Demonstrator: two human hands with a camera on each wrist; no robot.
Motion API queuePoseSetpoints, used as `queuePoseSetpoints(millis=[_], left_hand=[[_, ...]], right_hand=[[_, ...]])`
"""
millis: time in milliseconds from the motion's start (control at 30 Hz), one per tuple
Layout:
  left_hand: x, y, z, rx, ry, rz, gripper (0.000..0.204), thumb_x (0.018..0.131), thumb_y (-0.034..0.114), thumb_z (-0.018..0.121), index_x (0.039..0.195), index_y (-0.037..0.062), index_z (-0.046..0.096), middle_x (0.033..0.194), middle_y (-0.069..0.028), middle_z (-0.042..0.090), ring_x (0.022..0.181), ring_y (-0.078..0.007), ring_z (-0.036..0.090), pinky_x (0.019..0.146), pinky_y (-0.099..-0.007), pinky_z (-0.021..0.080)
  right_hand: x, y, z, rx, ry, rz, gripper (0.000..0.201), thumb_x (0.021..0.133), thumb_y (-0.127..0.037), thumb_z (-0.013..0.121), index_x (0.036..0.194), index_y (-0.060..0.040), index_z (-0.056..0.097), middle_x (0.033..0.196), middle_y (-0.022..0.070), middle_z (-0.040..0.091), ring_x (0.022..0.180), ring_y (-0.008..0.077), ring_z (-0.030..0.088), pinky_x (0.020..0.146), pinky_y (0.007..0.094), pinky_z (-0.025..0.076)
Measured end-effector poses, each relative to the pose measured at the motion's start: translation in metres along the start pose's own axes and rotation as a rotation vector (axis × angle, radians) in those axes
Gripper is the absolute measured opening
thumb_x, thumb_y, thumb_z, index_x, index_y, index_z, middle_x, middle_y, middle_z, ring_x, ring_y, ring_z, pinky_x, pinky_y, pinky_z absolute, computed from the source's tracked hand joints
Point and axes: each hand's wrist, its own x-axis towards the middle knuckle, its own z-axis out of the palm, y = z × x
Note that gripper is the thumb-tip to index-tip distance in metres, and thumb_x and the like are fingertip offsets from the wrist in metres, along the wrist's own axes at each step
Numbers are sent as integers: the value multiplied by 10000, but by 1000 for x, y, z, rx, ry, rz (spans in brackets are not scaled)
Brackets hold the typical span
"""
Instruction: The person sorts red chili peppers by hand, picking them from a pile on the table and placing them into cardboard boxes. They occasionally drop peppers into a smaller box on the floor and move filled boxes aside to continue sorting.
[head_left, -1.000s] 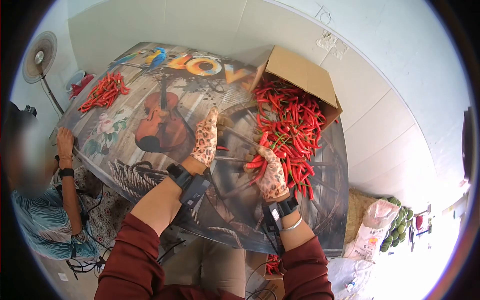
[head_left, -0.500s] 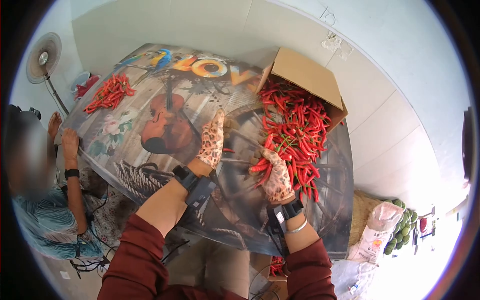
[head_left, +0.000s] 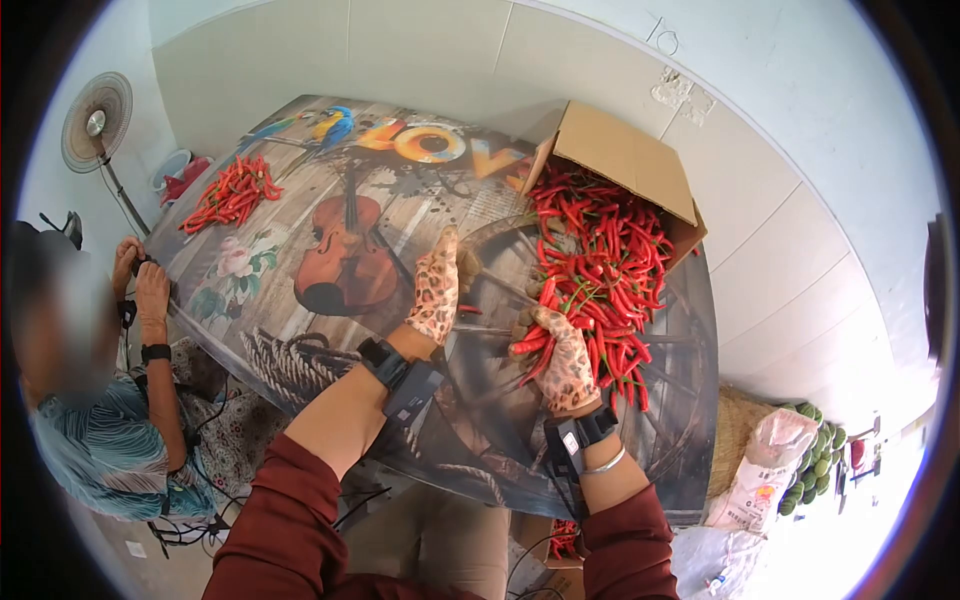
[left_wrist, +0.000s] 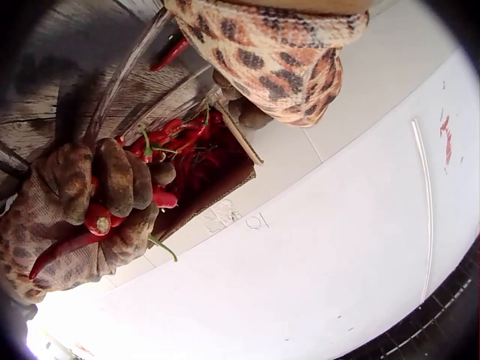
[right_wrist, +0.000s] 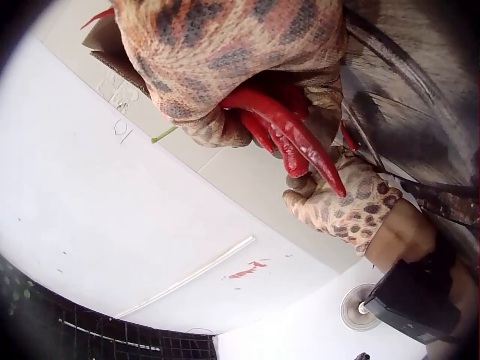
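In the head view my gloved right hand (head_left: 566, 364) grips several red chilies (head_left: 531, 343) at the near left edge of a large chili heap (head_left: 606, 262). The right wrist view shows the held chilies (right_wrist: 283, 131) sticking out from curled, gloved fingers. My gloved left hand (head_left: 437, 287) is held over the table to the left, fingers extended forward, with no chili visible in it. A single chili (head_left: 469, 309) lies on the table just right of the left hand. The heap spills from a cardboard box (head_left: 625, 160) lying on its side.
A smaller chili pile (head_left: 234, 193) lies at the table's far left. A person (head_left: 95, 380) sits at the left edge, both hands by the table corner. A fan (head_left: 97, 122) stands behind. Sacks (head_left: 760, 470) and green produce (head_left: 815, 460) are on the right.
The whole head view has shifted slightly, the scene moving right and down. My hands keep about the same places over the table. The seated person's hands have come together.
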Motion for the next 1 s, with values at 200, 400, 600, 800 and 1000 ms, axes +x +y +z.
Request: queuePoseSetpoints(millis=[200, 400, 600, 800, 1000], left_hand=[[-4, 4, 2, -10, -19, 4, 537, 955, 487, 452, 654, 60, 579, 585, -19, 542, 478, -96, 456, 449, -239, 349], [-6, 8, 4, 24, 1, -13, 528, 955, 485, 454, 670, 60, 581, 588, -21, 542, 482, -98, 460, 452, -238, 351], [-1, 3, 1, 14, -6, 0, 506, 956, 467, 468, 673, 63, 580, 597, -26, 556, 485, -100, 470, 453, -237, 366], [-2, 4, 0, -4, -21, 6, 502, 954, 462, 475, 678, 59, 588, 612, -32, 570, 491, -103, 481, 452, -238, 376], [-5, 9, 3, 30, -3, -27, 520, 955, 479, 458, 683, 56, 591, 609, -26, 566, 505, -103, 489, 468, -240, 381]], right_hand=[[3, 4, -3, -1, 15, -12, 227, 877, -242, 592, 896, -16, 603, 739, 88, 618, 594, 199, 602, 552, 297, 505], [3, 4, -4, -33, -6, -33, 232, 880, -247, 588, 900, -17, 603, 740, 90, 618, 598, 197, 609, 547, 295, 506], [1, 1, -5, -28, 5, -19, 221, 874, -210, 604, 943, -1, 611, 763, 91, 622, 631, 197, 621, 565, 305, 534], [2, 3, -6, -54, -16, -29, 253, 878, -239, 598, 979, -7, 592, 788, 94, 617, 639, 194, 619, 551, 292, 530], [2, 2, -5, -23, -25, -29, 235, 877, -200, 602, 984, 9, 604, 798, 91, 621, 674, 192, 626, 589, 306, 547]])
